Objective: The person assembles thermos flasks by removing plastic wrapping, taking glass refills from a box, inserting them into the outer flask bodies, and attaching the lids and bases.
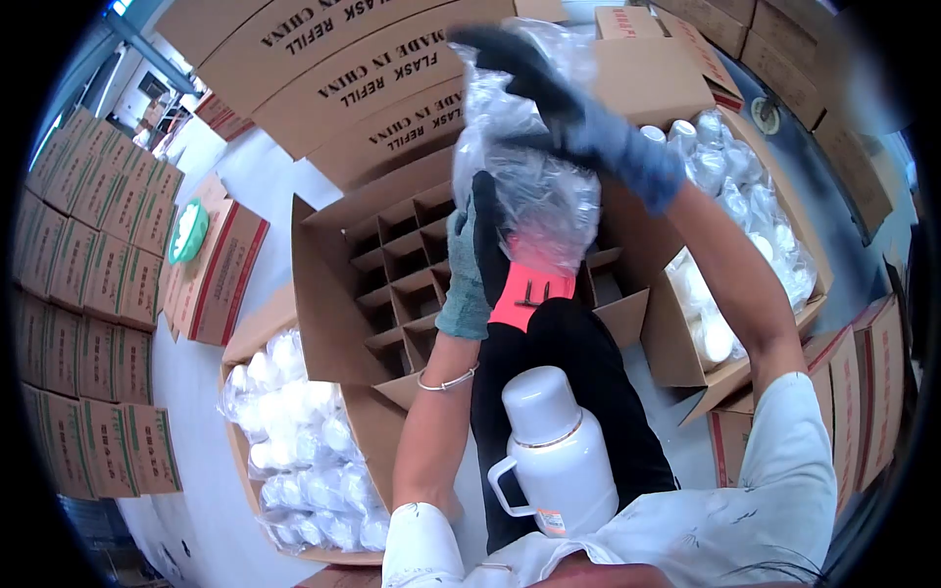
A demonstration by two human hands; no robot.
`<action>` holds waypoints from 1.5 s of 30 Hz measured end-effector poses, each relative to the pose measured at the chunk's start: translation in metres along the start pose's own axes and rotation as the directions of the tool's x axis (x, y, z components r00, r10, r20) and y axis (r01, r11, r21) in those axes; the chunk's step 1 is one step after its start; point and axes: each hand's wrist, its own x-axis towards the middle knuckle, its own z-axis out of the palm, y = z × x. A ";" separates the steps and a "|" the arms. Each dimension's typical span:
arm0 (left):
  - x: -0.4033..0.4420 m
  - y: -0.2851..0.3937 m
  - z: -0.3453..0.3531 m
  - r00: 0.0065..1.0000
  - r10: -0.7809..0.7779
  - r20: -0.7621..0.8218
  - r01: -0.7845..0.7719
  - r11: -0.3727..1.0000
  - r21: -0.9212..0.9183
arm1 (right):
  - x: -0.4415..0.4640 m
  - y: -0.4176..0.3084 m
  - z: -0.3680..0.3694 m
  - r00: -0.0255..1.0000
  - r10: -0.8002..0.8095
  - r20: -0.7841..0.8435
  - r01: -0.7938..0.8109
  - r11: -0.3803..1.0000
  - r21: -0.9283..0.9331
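A crumpled clear plastic bag (pixel 534 186) stands upright in front of me, partly over a bright pink thing (pixel 534 289) with dark marks, whose kind I cannot make out. My left hand (pixel 472 260), in a grey-green glove with a black palm, grips the bag's left side with its thumb up. Blurred by motion, my right hand (pixel 578 122), in a blue and black glove, is at the upper right of the bag with its fingers apart. On my lap lies a white flask (pixel 564 470) with a handle and a cup-shaped lid.
Before me is an open carton (pixel 338 294) with cardboard dividers. Cartons of bagged white items flank me, left (pixel 377 431) and right (pixel 676 333). Stacked "FLASK REFILL" boxes (pixel 363 83) rise ahead. A green basket (pixel 201 235) sits on a box at left.
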 end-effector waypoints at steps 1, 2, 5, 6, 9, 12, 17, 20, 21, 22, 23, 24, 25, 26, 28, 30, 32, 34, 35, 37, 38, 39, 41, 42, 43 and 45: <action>-0.005 0.001 -0.003 0.999 -0.003 0.045 0.007 0.996 -0.088 | -0.017 -0.019 0.011 0.997 -0.022 0.069 0.034 0.985 -0.169; -0.008 0.010 -0.006 0.987 -0.106 0.121 0.141 0.936 -0.322 | -0.032 -0.033 0.019 0.987 0.074 0.143 -0.045 0.979 -0.197; -0.019 0.021 -0.015 0.845 -0.402 0.353 0.464 0.220 -0.858 | -0.088 -0.024 0.029 0.955 0.280 0.104 -0.268 0.957 -0.115; -0.024 0.014 -0.020 0.766 -0.449 0.461 0.426 -0.183 -0.886 | -0.110 -0.011 0.028 0.937 0.340 0.083 -0.318 0.927 -0.199; -0.068 -0.006 -0.053 0.721 -0.563 0.404 0.429 -0.094 -0.898 | -0.155 -0.007 0.016 0.873 0.486 0.042 -0.397 0.759 -0.515; -0.127 -0.008 -0.061 0.780 -0.581 0.233 0.604 0.599 -0.526 | -0.218 -0.012 0.040 0.819 0.571 -0.062 -0.537 0.723 -0.435; -0.218 0.045 -0.078 0.874 -0.486 0.026 0.486 0.872 -0.050 | -0.297 -0.108 0.061 0.820 0.537 -0.200 -0.568 0.717 -0.405; -0.242 0.090 -0.088 0.977 -0.178 0.114 0.179 0.984 0.005 | -0.287 -0.191 0.034 0.822 0.562 0.096 -0.483 0.776 -0.407; -0.242 0.108 -0.090 0.963 -0.227 0.148 0.231 0.973 -0.011 | -0.281 -0.213 0.029 0.800 0.545 0.252 -0.466 0.828 -0.311; -0.240 0.129 -0.092 0.945 -0.273 0.179 0.282 0.959 -0.026 | -0.298 -0.229 0.033 0.813 0.451 0.369 -0.374 0.889 -0.263; -0.245 0.142 -0.095 0.925 -0.319 0.207 0.333 0.942 -0.036 | -0.310 -0.244 0.040 0.837 0.418 0.353 -0.318 0.897 -0.308; -0.265 0.150 -0.102 0.831 -0.480 0.281 0.497 0.868 0.012 | -0.328 -0.252 0.044 0.811 0.465 0.355 -0.378 0.879 -0.290; -0.291 0.160 -0.111 0.707 -0.621 0.338 0.639 0.766 0.073 | -0.337 -0.261 0.040 0.775 0.445 0.448 -0.346 0.893 -0.288; -0.301 0.170 -0.117 0.690 -0.604 0.399 0.622 0.776 0.100 | -0.344 -0.270 0.036 0.733 0.422 0.534 -0.315 0.906 -0.284; -0.326 0.190 -0.128 0.661 -0.462 0.591 0.467 0.870 0.157 | -0.352 -0.291 0.025 0.651 0.229 0.724 -0.161 0.973 -0.164; -0.348 0.206 -0.133 0.482 -0.247 0.841 0.194 0.966 0.173 | -0.358 -0.297 0.014 0.666 0.157 0.730 -0.200 0.979 -0.027; -0.359 0.216 -0.139 0.355 -0.201 0.913 0.333 0.940 0.077 | -0.365 -0.292 0.007 0.659 0.140 0.739 -0.212 0.977 0.004; -0.339 0.222 -0.138 0.317 -0.198 0.928 0.567 0.824 -0.019 | -0.330 -0.277 -0.002 0.694 0.310 0.650 -0.506 0.852 0.134; -0.326 0.224 -0.132 0.311 -0.194 0.930 0.655 0.753 -0.062 | -0.319 -0.272 -0.003 0.736 0.469 0.487 -0.635 0.728 0.258; -0.303 0.228 -0.105 0.310 -0.135 0.941 0.788 0.590 -0.175 | -0.237 -0.275 -0.009 0.681 0.647 0.344 -0.708 0.701 0.083; -0.292 0.230 -0.089 0.304 -0.096 0.948 0.839 0.499 -0.218 | -0.224 -0.285 0.000 0.676 0.669 0.310 -0.723 0.683 0.103; -0.282 0.232 -0.073 0.293 -0.053 0.955 0.877 0.412 -0.247 | -0.221 -0.296 0.012 0.638 0.746 0.191 -0.748 0.660 -0.077; -0.265 0.241 -0.046 0.268 0.037 0.963 0.929 0.257 -0.268 | -0.234 -0.304 0.026 0.558 0.830 0.016 -0.817 0.553 -0.165; -0.261 0.247 -0.036 0.260 0.076 0.963 0.940 0.207 -0.270 | -0.253 -0.299 0.026 0.504 0.863 -0.025 -0.861 0.501 -0.086; -0.254 0.252 -0.029 0.247 0.113 0.962 0.950 0.167 -0.263 | -0.279 -0.293 0.028 0.438 0.897 -0.060 -0.899 0.439 -0.007; -0.246 0.262 -0.022 0.240 0.154 0.958 0.957 0.128 -0.261 | -0.314 -0.284 0.021 0.131 0.988 0.077 -0.812 0.063 0.580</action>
